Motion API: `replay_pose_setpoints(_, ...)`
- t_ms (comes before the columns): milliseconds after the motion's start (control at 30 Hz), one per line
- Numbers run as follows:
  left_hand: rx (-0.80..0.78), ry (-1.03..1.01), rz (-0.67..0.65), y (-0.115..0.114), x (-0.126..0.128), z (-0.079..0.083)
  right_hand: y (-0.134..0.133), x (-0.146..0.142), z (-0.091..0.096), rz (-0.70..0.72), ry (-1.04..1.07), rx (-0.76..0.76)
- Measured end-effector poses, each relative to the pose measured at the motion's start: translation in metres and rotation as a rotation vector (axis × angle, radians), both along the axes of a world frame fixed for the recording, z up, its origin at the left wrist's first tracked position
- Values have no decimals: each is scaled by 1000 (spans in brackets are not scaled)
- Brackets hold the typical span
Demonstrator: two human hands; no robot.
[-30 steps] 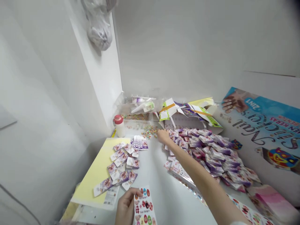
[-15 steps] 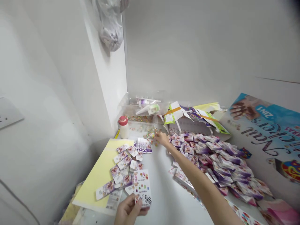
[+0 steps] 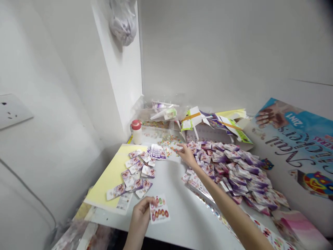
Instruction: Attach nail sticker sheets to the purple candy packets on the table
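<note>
One view, from the head. Our left hand [image 3: 140, 212] grips a small white rectangular sticker card [image 3: 160, 209] between thumb and fingers, its long axis near 12 o'clock, at 6 o'clock on the pale grey tabletop [image 3: 179, 205]. Our right hand [image 3: 187, 155], arm reaching toward 11 o'clock, lies open, fingers narrowly spread, nearest the scattered tiny multicoloured pieces [image 3: 166, 145] at its 10 o'clock, beside a heap of purple-and-white card packets [image 3: 230, 170] at 3 o'clock.

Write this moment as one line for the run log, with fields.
left hand: holds sticker card | right hand: near colored bits
</note>
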State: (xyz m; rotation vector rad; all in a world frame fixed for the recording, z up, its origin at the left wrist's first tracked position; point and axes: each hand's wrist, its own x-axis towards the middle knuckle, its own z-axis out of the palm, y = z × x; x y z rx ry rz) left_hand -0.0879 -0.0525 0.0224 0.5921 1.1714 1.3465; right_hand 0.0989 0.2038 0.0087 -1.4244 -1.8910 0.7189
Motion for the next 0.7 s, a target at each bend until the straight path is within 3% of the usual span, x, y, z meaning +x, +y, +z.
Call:
replay_pose_setpoints(167,-86,-41,-12,1,11,21,-58,9,-10,74,129,-68)
replay_pose_setpoints(300,-103,27,-13,2,19,22,-91,15,-19,96,215,-169)
replay_pose_setpoints(533,-66,32,28,4,30,14,-92,18,-32,-97,310,-205)
replay_pose_setpoints(700,-95,95,24,5,23,2,-99,23,-19,-161,342,-215)
